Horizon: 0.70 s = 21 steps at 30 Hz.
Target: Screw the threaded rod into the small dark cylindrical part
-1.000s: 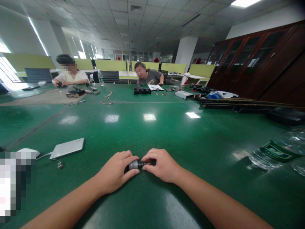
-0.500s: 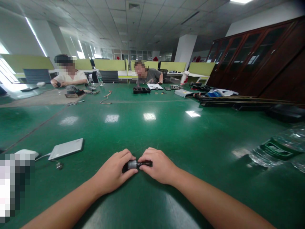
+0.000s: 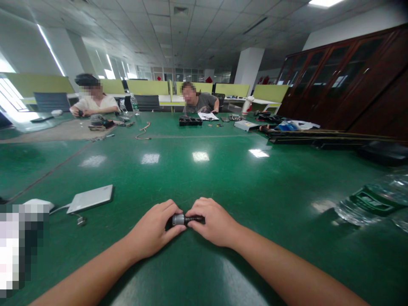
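A small silver-and-black cylindrical part lies sideways between my hands, low over the green table; I cannot tell its exact kind. Around its thicker silver end curve the thumb and fingers of my left hand, which is closed on it and hides its dark far left end. My right hand pinches the thinner, dark ribbed stem on the right. The fingertips of both hands nearly meet over the middle of the part.
To the left lie a silver power bank with a cable and a white rounded item. Water bottles lie at right. Across the table are a black tray, a cord, long black bars and two people.
Both hands keep their hold on the cylindrical part. The whole view has shifted very slightly; nothing else has visibly moved.
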Motion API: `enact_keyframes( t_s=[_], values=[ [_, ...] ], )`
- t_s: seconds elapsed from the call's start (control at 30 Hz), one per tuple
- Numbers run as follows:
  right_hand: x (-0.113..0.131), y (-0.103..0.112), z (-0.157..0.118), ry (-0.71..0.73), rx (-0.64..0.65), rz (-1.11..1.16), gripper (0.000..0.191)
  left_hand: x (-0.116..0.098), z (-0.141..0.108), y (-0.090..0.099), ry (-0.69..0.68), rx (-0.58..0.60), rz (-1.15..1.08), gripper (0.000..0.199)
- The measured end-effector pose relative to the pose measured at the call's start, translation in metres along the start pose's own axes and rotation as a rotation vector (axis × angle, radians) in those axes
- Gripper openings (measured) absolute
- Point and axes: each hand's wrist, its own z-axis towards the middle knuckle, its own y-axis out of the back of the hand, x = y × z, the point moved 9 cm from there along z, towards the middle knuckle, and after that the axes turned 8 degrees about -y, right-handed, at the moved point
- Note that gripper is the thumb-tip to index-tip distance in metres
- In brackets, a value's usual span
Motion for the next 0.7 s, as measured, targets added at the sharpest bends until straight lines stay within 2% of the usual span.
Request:
enact_keyframes(
  t_s=[0.7],
  values=[
    [-0.0034,0.0042,-0.0035,0.013,-0.009,0.013,0.015,0.0021,0.0,-0.0003,0.022,0.019,-0.027,0.018]
  ],
)
